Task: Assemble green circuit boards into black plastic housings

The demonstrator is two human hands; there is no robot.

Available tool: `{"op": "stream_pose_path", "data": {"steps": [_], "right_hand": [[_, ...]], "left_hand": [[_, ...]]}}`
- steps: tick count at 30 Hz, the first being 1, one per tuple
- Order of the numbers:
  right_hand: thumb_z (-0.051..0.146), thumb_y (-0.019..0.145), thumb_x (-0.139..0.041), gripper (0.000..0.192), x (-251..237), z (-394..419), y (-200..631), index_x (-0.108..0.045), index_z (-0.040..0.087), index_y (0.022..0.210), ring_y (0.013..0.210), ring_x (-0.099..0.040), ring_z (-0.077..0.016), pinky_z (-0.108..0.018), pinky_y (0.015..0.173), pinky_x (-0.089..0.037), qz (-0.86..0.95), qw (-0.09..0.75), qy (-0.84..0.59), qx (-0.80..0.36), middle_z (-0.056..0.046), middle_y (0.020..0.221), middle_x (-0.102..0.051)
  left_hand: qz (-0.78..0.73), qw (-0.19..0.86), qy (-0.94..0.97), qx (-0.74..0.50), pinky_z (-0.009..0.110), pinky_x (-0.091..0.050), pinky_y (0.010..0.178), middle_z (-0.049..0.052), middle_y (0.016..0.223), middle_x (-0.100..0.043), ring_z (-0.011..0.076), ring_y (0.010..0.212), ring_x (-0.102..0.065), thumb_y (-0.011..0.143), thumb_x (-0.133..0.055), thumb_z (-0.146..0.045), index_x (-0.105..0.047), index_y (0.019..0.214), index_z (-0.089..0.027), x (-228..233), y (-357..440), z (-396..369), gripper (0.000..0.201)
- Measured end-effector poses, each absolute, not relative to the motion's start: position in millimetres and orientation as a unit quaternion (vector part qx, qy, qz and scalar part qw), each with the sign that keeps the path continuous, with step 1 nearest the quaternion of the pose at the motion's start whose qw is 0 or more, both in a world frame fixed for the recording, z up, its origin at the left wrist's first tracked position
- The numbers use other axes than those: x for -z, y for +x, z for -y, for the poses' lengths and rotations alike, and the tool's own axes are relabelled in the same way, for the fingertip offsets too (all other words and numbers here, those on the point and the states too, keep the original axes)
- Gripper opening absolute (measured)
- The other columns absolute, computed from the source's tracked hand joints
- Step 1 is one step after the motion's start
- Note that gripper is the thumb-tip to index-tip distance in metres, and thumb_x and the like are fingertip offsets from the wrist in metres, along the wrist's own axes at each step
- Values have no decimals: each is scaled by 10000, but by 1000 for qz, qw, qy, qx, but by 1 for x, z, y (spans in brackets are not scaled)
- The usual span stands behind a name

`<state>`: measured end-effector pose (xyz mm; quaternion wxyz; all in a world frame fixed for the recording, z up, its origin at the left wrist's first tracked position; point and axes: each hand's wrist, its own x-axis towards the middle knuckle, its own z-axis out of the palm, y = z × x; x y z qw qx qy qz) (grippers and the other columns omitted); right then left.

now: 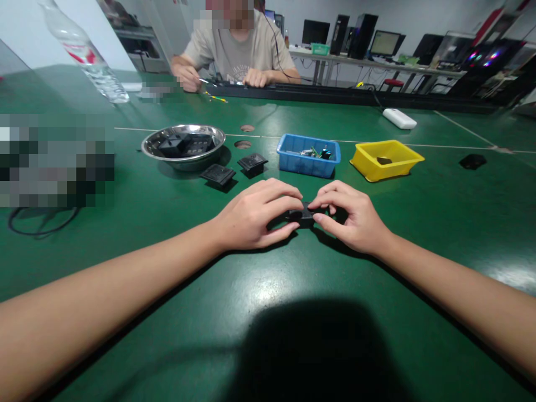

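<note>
Fingers of the left hand (255, 215) and right hand (349, 218) pinch a small black plastic part (305, 215) at its ends, low over the green table (268, 312). It looks light and rigid; edge grips suit it. Similar black pieces (218, 175), a steel bowl (184, 146) and blue tray (309, 155) sit beyond.

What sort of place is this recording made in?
Probably a small electronics assembly or repair workshop: a green work table with a blue parts bin, a steel bowl of black parts, and computers on benches behind.
</note>
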<state>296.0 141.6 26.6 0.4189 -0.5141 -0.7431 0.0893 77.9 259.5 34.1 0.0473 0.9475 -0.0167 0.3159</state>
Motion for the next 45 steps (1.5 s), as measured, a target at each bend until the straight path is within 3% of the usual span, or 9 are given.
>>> {"op": "stream_pose_path", "data": {"steps": [13, 18, 28, 32, 36, 42, 45], "right_hand": [[212, 895, -650, 123, -25, -144, 298, -747, 195, 969, 756, -588, -143, -278, 668, -469, 754, 414, -502, -92, -50, 941, -674], [228, 898, -639, 87, -23, -148, 302, -704, 182, 933, 682, -550, -140, -277, 635, -442, 718, 432, -541, -72, -25, 828, -648], [220, 897, -604, 131, -18, -155, 304, -683, 182, 799, 637, -544, -140, -276, 608, -422, 702, 425, -568, -57, -22, 751, -632], [237, 899, -595, 154, -17, -155, 304, -684, 183, 785, 641, -559, -146, -280, 607, -429, 702, 424, -570, -48, -31, 757, -643], [266, 904, -589, 171, -17, -151, 308, -690, 184, 793, 633, -565, -153, -289, 607, -434, 702, 421, -574, -37, -34, 749, -643], [320, 920, -585, 204, -13, -145, 320, -706, 196, 811, 675, -604, -178, -309, 633, -448, 685, 415, -597, -38, -49, 782, -680], [334, 927, -580, 216, -12, -146, 323, -707, 199, 816, 696, -617, -184, -312, 644, -453, 684, 410, -602, -45, -53, 800, -691]], "left_hand": [[36, -23, 955, -294, 313, -550, 868, 96, 1125, -746, 188, 989, -696, 981, -584, -238, -686, 1104, -189, -29, 80, -260, 167], [-38, -91, 956, -277, 316, -521, 820, 83, 1101, -743, 186, 939, -683, 997, -548, -245, -695, 1065, -176, -29, 80, -264, 176], [-219, -230, 923, -219, 380, -441, 709, 129, 951, -740, 271, 869, -656, 978, -514, -200, -700, 969, -124, -28, 78, -293, 201], [-253, -224, 917, -209, 383, -440, 728, 142, 978, -735, 283, 915, -639, 973, -521, -208, -695, 993, -124, -28, 80, -296, 194], [-285, -180, 899, -279, 397, -468, 820, 149, 1052, -722, 299, 995, -630, 971, -532, -333, -681, 1063, -124, -31, 65, -301, 273], [-528, -56, 783, -323, 355, -497, 756, 80, 830, -723, 251, 780, -684, 965, -450, -365, -645, 1142, -156, -38, -2, -327, 336], [-604, -41, 748, -273, 381, -522, 794, 77, 859, -750, 286, 832, -720, 954, -460, -379, -635, 1190, -193, -40, -29, -336, 348]]}}
